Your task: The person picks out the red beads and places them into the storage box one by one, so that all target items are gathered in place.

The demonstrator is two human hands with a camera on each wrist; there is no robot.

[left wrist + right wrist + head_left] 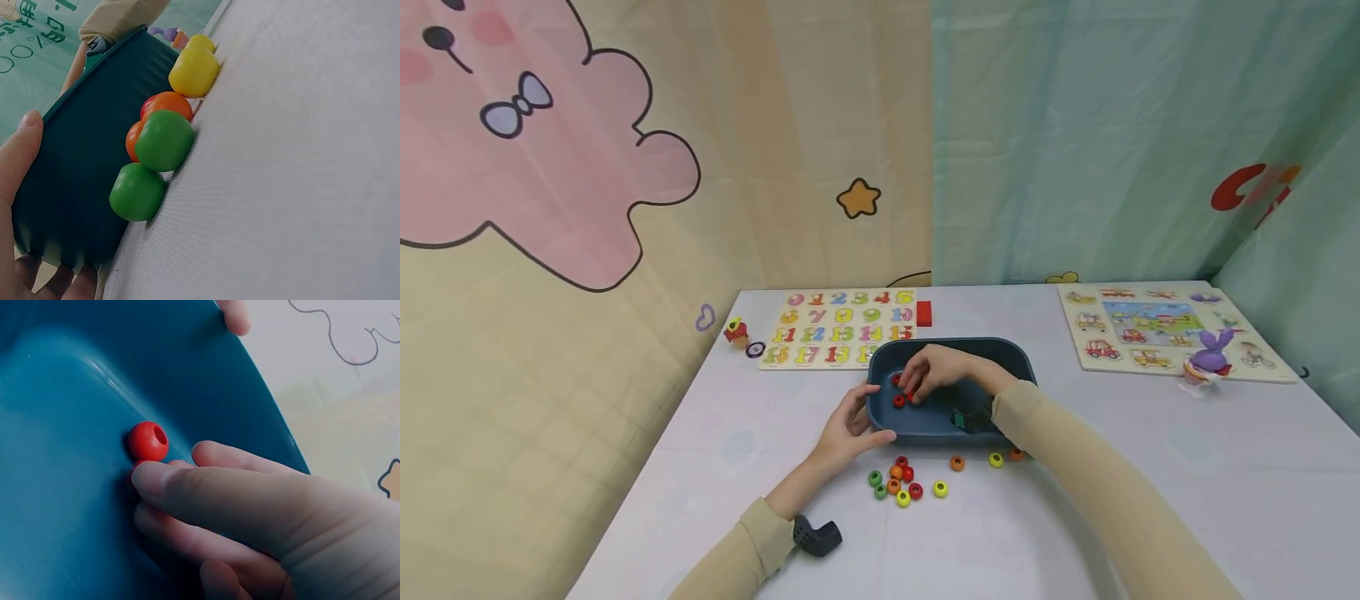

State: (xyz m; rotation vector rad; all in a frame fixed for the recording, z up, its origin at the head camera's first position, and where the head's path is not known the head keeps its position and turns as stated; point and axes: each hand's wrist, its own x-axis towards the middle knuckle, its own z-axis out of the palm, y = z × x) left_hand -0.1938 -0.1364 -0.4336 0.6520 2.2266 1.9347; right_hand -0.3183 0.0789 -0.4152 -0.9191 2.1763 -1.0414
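Observation:
A dark blue plastic bin (955,438) stands on the white table, with red beads (898,402) at its left end. My left hand (847,429) grips the bin's near left corner, thumb on the front wall and fingers against the left end. Inside the bin, my right hand (936,369) reaches down and pinches a red bead between thumb and fingertips. In the right wrist view the thumb mostly hides that bead; another red bead (149,441), its hole showing, lies right beside it. Green beads (165,141) and other coloured beads lie along the bin's near side.
Loose yellow beads (941,489) and orange beads (957,463) lie before the bin. Behind it lies a number puzzle board (820,327) with a red block (923,313). A vehicle puzzle board (1150,329) and purple toy (1210,354) are at right; a small red toy (737,332) is at left.

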